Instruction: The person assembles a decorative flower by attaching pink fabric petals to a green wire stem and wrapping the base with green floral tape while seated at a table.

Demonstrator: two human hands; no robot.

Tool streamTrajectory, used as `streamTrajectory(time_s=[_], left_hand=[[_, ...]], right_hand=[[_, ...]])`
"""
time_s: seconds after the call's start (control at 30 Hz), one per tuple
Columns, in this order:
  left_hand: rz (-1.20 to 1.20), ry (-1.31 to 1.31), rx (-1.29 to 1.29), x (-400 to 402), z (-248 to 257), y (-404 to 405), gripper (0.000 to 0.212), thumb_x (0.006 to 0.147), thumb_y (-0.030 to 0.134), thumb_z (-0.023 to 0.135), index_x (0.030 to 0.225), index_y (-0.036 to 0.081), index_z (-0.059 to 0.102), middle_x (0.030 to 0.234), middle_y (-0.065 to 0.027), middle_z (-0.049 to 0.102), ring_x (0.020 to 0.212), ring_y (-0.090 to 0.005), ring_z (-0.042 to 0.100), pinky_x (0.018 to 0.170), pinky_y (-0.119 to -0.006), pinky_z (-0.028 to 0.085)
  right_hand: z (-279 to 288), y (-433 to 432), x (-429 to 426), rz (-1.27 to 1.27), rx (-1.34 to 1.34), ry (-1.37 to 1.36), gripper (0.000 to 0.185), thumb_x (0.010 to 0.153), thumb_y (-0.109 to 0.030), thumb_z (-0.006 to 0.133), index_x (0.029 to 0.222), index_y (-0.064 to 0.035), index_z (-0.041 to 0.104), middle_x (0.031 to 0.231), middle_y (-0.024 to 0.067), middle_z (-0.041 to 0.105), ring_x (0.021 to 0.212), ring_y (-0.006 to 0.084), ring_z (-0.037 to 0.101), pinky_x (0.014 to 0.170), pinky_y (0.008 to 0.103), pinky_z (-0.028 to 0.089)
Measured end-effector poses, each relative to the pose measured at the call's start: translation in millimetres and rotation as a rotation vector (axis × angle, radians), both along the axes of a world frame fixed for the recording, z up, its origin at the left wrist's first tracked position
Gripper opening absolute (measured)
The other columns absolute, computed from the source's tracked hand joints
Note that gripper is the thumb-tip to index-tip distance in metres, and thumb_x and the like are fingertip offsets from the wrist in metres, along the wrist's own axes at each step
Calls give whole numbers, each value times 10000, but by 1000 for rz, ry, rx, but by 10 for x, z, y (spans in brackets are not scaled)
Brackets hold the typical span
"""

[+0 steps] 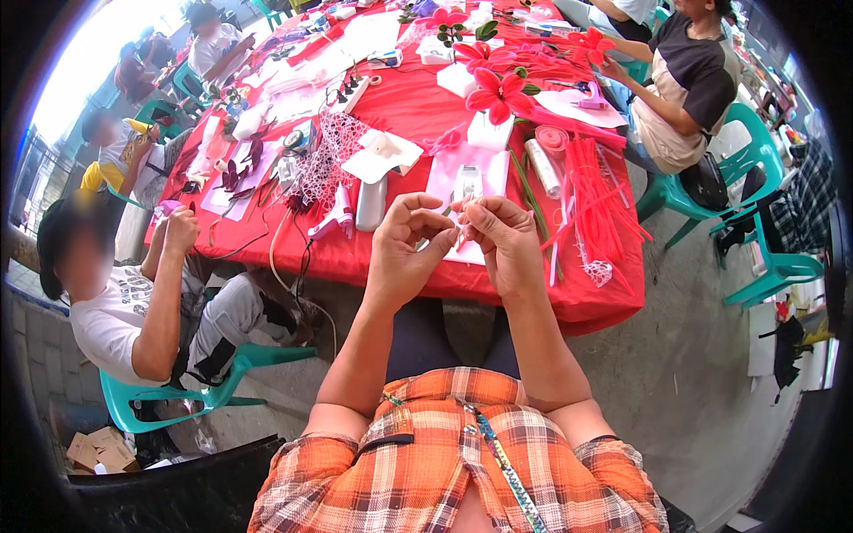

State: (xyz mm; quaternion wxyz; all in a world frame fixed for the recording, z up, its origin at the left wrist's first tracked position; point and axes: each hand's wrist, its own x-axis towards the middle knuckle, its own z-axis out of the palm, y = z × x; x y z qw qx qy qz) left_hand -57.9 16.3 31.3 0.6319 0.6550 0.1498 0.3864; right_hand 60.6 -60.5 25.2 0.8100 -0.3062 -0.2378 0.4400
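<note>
Above the table's near edge, my left hand [410,243] and my right hand [510,243] meet fingertip to fingertip. Between them they pinch a small pale pink piece [461,225], mostly hidden by the fingers, so its exact kind is unclear. Just beyond my fingertips a white tape dispenser [468,176] sits on a light pink sheet [494,166]. Left of my left hand lie a pink-and-white glue gun [338,214] and a smooth pale grey case [371,203]. A bundle of red chenille stems [586,186] is to the right of my right hand.
Red fuzzy flowers [500,96] rise near white foam blocks [490,130]. A clear film roll [543,168] and a pink coil [552,138] lie on the red tablecloth [413,273]. Cords [276,246] hang off the left edge. People sit on green chairs [746,160] around the table.
</note>
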Motion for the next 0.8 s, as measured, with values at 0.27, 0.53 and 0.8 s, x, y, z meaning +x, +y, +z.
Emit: streamTrajectory(time_s=[0.27, 0.53, 0.8], left_hand=[[-1, 40, -6, -25, -4, 19, 354, 768, -34, 636, 1060, 21, 442, 811, -58, 612, 746, -73, 563, 662, -188, 436], [-19, 90, -95, -29, 9, 44, 274, 761, -14, 640, 996, 11, 503, 809, -48, 608, 728, -74, 564, 646, -193, 441], [-219, 78, -548, -18, -85, 138, 136, 807, 64, 611, 928, 6, 593, 763, -30, 596, 653, -70, 540, 576, -185, 414]], right_hand=[[-24, 13, 10, -87, -56, -44, 65, 808, -55, 618, 833, 1, 640, 846, 110, 656, 640, 78, 509, 604, 198, 421], [-58, 47, 18, -128, -94, -99, 75, 803, -60, 629, 836, 6, 638, 814, 96, 656, 618, 76, 513, 583, 199, 421], [-69, 31, -13, -186, -145, -288, 82, 796, -47, 641, 858, 6, 642, 735, 15, 619, 628, 42, 514, 564, 175, 403]])
